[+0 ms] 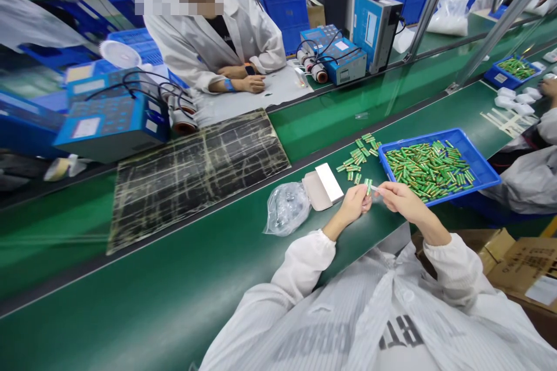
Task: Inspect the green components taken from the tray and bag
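Observation:
My left hand [357,203] pinches a few small green batteries [369,184] upright between its fingertips. Just right of it, my right hand [399,199] is closed on a thin white strip [375,189], whose end reaches the batteries; whether it touches them I cannot tell. Loose green batteries [357,178] lie on the green bench beyond my hands. A blue tray [482,167] heaped with the same kind of battery stands close behind my right hand. Left of my left hand sit an opened white carton [329,182] and a crumpled clear plastic bag [287,208].
A worn dark mat [195,174] lies across the bench to the left. Opposite, a person in a white coat [256,29] sits between blue testing devices [342,58]. Cardboard boxes [522,266] stand low at right; another worker's sleeve [531,179] is beyond the tray.

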Motion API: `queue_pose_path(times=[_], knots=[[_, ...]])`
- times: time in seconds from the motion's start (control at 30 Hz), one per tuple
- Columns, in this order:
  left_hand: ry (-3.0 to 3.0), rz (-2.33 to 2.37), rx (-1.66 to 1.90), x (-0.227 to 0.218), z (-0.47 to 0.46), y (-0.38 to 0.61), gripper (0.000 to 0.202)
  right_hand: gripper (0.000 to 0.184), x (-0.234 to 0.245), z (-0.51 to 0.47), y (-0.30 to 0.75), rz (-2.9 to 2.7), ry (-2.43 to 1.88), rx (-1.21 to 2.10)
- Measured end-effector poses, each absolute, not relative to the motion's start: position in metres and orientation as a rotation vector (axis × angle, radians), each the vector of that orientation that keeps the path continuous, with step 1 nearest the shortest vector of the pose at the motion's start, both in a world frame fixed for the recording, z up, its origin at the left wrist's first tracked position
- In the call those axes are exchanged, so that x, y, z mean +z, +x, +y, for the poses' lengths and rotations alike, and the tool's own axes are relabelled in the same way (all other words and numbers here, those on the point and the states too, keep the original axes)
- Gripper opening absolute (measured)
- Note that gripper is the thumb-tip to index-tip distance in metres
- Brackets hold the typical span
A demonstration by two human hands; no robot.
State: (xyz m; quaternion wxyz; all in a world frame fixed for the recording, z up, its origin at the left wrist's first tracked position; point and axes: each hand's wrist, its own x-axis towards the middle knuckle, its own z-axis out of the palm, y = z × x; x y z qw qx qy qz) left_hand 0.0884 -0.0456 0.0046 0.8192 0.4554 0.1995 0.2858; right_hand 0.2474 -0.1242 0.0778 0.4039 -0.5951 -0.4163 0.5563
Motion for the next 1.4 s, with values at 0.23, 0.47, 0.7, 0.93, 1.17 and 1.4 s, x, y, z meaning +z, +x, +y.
queue_pose_path(times=[0.23, 0.47, 0.7, 0.93, 1.17, 1.4], knots=[[0.972, 0.413, 0.589, 0.005, -0.048, 0.091, 0.063, 0.044, 0.075, -0.123, 0.246, -0.947, -1.403, 1.417], [0.944, 0.405, 0.597, 0.003, -0.046, 0.09, 0.061, 0.044, 0.074, -0.129, 0.251, -0.917, -1.365, 1.449], [0.972, 0.405, 0.592, 0.003, -0.047, 0.089, 0.059, 0.043, 0.074, -0.129, 0.25, -0.927, -1.335, 1.42], [0.962, 0.407, 0.58, 0.005, -0.049, 0.089, 0.059, 0.045, 0.073, -0.13, 0.251, -0.921, -1.301, 1.451], [0.939, 0.399, 0.554, 0.002, -0.053, 0.091, 0.059, 0.046, 0.072, -0.131, 0.252, -0.908, -1.32, 1.437], [0.904, 0.401, 0.554, 0.004, -0.051, 0.092, 0.06, 0.046, 0.069, -0.133, 0.255, -0.892, -1.303, 1.439]])
